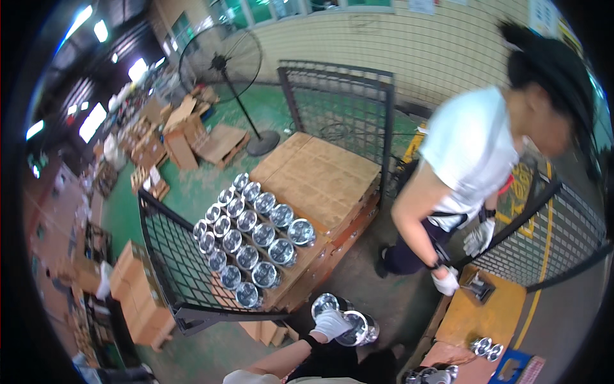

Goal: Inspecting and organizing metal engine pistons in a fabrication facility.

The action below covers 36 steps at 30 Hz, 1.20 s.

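Note:
My left hand (332,324), in a white glove with a dark band at the wrist, reaches in from below. It grips two shiny round metal housings: a farther one (326,303) and a nearer, larger-looking one (358,329). They sit side by side, open ends up, above the green floor. Its fingertips are partly hidden between the rims. My right hand is out of sight. Left of the pair, similar metal housings (263,235) stand in rows on a cardboard sheet (316,174) over a mesh-sided pallet cage (179,256).
A co-worker (470,153) in a white shirt and gloves leans over a yellow-brown board (495,307) holding a metal part (478,288) and small shiny pieces (486,349). A black mesh panel (543,237) stands behind it. Farther off are a pedestal fan (261,143) and cardboard boxes (137,288).

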Motion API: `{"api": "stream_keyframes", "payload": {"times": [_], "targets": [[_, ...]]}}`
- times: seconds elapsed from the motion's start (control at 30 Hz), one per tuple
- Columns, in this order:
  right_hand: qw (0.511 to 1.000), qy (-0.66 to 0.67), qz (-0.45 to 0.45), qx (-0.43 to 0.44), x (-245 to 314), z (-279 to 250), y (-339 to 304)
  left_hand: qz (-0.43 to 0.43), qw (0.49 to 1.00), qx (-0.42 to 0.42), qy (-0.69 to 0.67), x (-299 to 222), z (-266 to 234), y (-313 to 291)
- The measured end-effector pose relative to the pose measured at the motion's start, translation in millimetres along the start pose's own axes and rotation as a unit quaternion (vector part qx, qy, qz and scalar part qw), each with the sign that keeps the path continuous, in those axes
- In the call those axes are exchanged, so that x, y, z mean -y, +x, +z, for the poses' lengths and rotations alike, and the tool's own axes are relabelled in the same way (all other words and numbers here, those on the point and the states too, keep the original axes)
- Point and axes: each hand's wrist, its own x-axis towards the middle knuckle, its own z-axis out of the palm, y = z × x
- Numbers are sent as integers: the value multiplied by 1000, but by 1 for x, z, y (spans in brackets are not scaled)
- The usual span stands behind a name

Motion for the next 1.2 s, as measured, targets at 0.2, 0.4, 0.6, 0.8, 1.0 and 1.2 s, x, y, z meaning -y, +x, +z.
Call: {"api": "stream_keyframes", "payload": {"times": [0.2,0.4,0.6,0.8,1.0,1.2], "targets": [[913,-239,-258,207,196,-26,-3,-286,941,-58,-171,53,-88,-32],[904,-207,-312,207,345,-13,51,-371,901,-168,-147,106,-131,-41],[900,-241,-343,121,468,0,107,-498,811,-251,-178,149,-178,-47],[836,-315,-412,178,579,-34,171,-505,776,-303,-227,213,-197,-29],[781,-368,-503,38,653,4,248,-548,790,-198,-193,272,-210,-1],[817,-239,-516,93,722,88,334,-531,789,-202,-235,309,-246,20]]}}
